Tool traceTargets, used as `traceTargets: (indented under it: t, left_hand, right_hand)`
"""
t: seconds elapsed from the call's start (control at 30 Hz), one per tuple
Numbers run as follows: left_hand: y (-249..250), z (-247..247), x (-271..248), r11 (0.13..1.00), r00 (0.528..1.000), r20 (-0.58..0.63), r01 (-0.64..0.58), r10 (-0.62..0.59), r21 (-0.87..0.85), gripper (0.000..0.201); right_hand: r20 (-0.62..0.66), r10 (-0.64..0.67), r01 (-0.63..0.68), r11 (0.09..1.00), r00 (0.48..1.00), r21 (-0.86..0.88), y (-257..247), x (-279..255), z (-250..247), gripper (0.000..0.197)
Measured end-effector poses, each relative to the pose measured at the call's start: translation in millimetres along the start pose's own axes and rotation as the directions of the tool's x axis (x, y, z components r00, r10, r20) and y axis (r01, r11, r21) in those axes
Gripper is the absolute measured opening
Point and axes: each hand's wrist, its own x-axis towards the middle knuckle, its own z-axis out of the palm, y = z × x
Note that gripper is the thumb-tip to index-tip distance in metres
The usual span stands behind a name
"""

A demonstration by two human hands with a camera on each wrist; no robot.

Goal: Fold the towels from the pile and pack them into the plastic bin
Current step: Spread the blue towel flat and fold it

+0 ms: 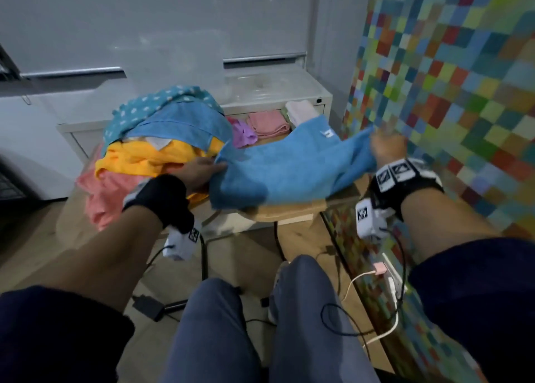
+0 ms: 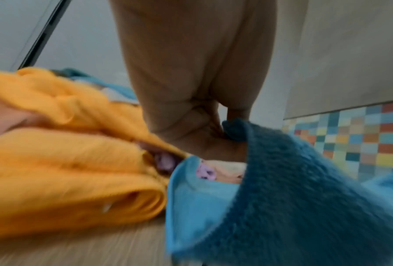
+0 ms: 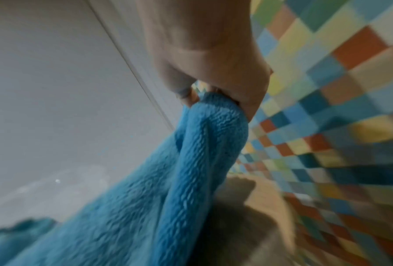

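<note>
A seated person stretches a blue towel (image 1: 286, 168) between both hands above a small wooden table (image 1: 292, 210), the cloth sagging in the middle and brushing the tabletop. The left hand (image 1: 199, 172) pinches one corner between thumb and fingers, close against the pile of unfolded towels (image 1: 150, 154), where an orange towel (image 2: 61, 169) lies just beside the wrist. The right hand (image 1: 388, 148), blurred in the head view, has its fingers closed around the opposite corner near the multicoloured tiled wall (image 1: 451, 93); the wrist view shows the terry bunched tightly in that grip.

The clear plastic bin (image 1: 272, 87) stands behind the table on a white cabinet; folded pink and pale towels (image 1: 269, 123) sit just below it, though whether they lie inside the bin cannot be told.

The step in hand appears to be spreading the towel flat before the first fold. Doing it well likely means drawing the top edge taut and level, keeping the left corner clear of the pile so nothing snags, and laying the cloth squarely on the table with its edges aligned.
</note>
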Motion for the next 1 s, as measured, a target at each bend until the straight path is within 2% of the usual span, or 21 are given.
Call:
traceTargets:
  t: [0.1,0.2,0.3,0.4,0.47,0.5,0.6,0.67,0.8,0.87,0.93,1.0]
  left_hand:
    - [-31.6,4.9,2.8,0.996,0.996,-0.004,0.087,-0.087,-0.008,0.009]
    - [-40.1,6.4,5.7,0.991,0.992,-0.049,0.113,-0.117,-0.075,0.014]
    - [-36.4,5.3,11.4,0.974,0.991,-0.097,0.071,-0.093,-0.214,0.021]
    - [-32.8,5.4,22.9,0.962,0.990,-0.129,0.020,-0.056,-0.271,0.018]
    - [-35.5,10.5,29.5,0.964,0.988,-0.142,0.018,-0.058,-0.265,0.018]
    - [-37.1,14.7,31.5,0.968,0.987,-0.150,0.021,-0.060,-0.252,0.019]
    - [-43.0,18.1,35.7,0.987,0.978,-0.201,0.030,-0.062,-0.157,0.026]
    - [-44.1,15.0,37.0,0.997,0.974,-0.218,0.045,-0.059,-0.070,0.031]
    - [-38.8,7.7,37.4,0.989,0.974,-0.215,0.093,-0.067,0.116,0.031]
    - [-33.3,5.1,40.8,0.974,0.981,-0.188,0.083,-0.043,0.210,0.027]
    - [-25.1,5.9,45.3,0.968,0.983,-0.182,0.054,-0.009,0.243,0.018]
    - [-16.2,9.1,51.2,0.986,0.976,-0.218,0.030,0.006,0.163,0.017]
  right_hand:
    - [0.098,0.123,-0.106,0.981,0.988,-0.165,35.5,0.9,9.2,0.053]
    - [0.071,0.170,-0.155,0.972,0.983,-0.176,50.1,2.4,13.1,0.050]
    - [0.088,0.063,-0.043,0.975,0.994,-0.216,38.2,3.3,12.6,0.038]
    - [0.131,-0.150,0.174,0.965,0.980,-0.198,19.7,7.6,22.5,0.019]
    - [0.199,-0.228,0.266,0.945,0.953,-0.190,18.8,12.7,37.7,0.031]
    - [0.251,-0.229,0.282,0.938,0.941,-0.201,22.1,15.1,44.4,0.032]
    - [0.402,-0.154,0.290,0.907,0.903,-0.305,43.7,21.1,57.8,0.018]
    - [0.454,-0.088,0.288,0.873,0.887,-0.394,56.3,23.9,58.4,0.026]
    - [0.437,0.017,0.246,0.805,0.899,-0.539,58.2,21.5,47.5,0.040]
    - [0.410,0.064,0.194,0.809,0.910,-0.555,55.7,21.9,43.0,0.038]
    - [0.344,0.056,0.148,0.829,0.937,-0.539,47.0,22.6,39.2,0.035]
    - [0.226,-0.037,0.143,0.869,0.973,-0.473,32.0,25.9,37.1,0.037]
